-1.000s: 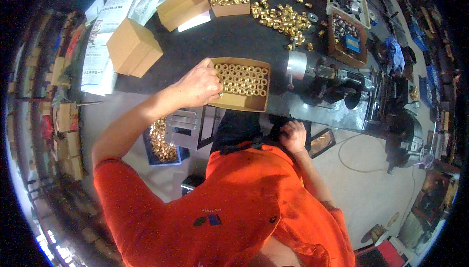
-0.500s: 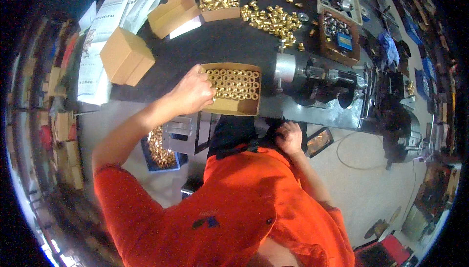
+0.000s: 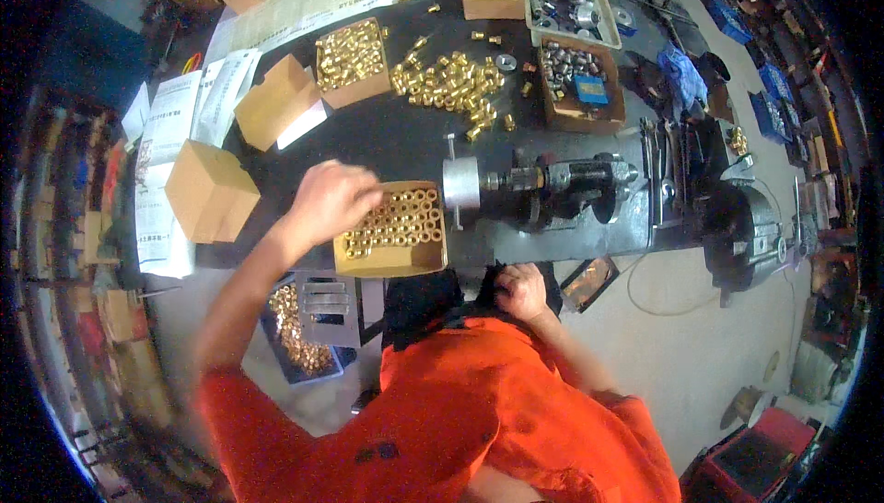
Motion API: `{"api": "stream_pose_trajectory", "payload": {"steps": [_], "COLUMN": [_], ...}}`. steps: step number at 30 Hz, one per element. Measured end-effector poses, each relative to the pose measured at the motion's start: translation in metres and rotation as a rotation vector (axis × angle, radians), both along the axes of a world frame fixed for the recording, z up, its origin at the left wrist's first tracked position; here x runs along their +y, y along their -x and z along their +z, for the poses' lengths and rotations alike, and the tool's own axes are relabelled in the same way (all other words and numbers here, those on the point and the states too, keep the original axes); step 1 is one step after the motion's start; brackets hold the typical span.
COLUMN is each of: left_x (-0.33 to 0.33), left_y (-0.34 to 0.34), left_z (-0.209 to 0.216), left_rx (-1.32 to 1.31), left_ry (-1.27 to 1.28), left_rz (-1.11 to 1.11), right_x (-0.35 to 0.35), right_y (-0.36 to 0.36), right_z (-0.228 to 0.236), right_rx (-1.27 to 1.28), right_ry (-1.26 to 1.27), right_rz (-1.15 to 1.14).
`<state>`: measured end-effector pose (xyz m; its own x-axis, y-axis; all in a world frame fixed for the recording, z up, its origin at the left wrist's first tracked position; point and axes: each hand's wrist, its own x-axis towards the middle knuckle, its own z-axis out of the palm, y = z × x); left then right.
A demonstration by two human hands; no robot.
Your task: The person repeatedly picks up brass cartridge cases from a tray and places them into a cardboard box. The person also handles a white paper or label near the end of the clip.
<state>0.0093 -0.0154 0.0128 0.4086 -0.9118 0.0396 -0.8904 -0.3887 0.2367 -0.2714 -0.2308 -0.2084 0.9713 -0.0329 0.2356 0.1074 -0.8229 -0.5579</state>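
A shallow cardboard box [image 3: 396, 262] stands at the table's near edge, with rows of brass ring-ended fittings [image 3: 405, 217] standing in it and bare cardboard along its near side. My left hand [image 3: 333, 197] is above the box's far left corner, smeared by motion. Its fingers look bent, but what they hold, if anything, does not show. On my lap rests my right hand [image 3: 522, 291], fingers curled closed, their contents hidden. A loose heap of brass fittings [image 3: 451, 81] lies beyond the box.
Right of the box stands a metal fixture [image 3: 460, 182] with a dark crank-shaped part. Behind are a carton full of brass fittings [image 3: 350, 52], other cartons [image 3: 214, 192] and a box of metal parts [image 3: 582, 79]. A blue bin of brass pieces [image 3: 304, 333] sits below the table.
The view has shifted, showing more of the table's far side. My left hand has lifted from the box's left side toward its far corner. My right hand stays on my lap.
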Motion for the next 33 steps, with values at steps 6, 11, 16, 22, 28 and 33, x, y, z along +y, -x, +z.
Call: {"api": "stream_pose_trajectory", "payload": {"steps": [6, 11, 16, 22, 28, 33], "left_x": [-0.109, -0.149, -0.136, -0.039, 0.047, 0.055], "left_y": [-0.019, -0.017, -0.036, -0.021, 0.033, 0.045], "left_z": [-0.047, -0.079, -0.094, -0.020, -0.005, -0.031], "left_rx": [0.015, -0.206, -0.142, 0.285, 0.193, 0.115], "left_ry": [0.071, 0.008, 0.174, 0.248, 0.019, -0.030], "left_rz": [0.004, -0.071, -0.173, 0.218, -0.018, -0.239], "right_x": [-0.001, -0.008, -0.002, 0.001, 0.004, 0.006], "right_y": [-0.001, -0.001, 0.000, -0.003, -0.006, -0.006], "right_z": [-0.002, -0.007, -0.013, 0.000, -0.002, -0.001], "right_rx": [-0.043, -0.040, 0.023, -0.050, -0.077, -0.110], "right_ry": [-0.063, -0.109, -0.120, -0.055, 0.007, 0.043], "right_rz": [-0.028, -0.007, -0.061, -0.021, -0.005, -0.009]}}
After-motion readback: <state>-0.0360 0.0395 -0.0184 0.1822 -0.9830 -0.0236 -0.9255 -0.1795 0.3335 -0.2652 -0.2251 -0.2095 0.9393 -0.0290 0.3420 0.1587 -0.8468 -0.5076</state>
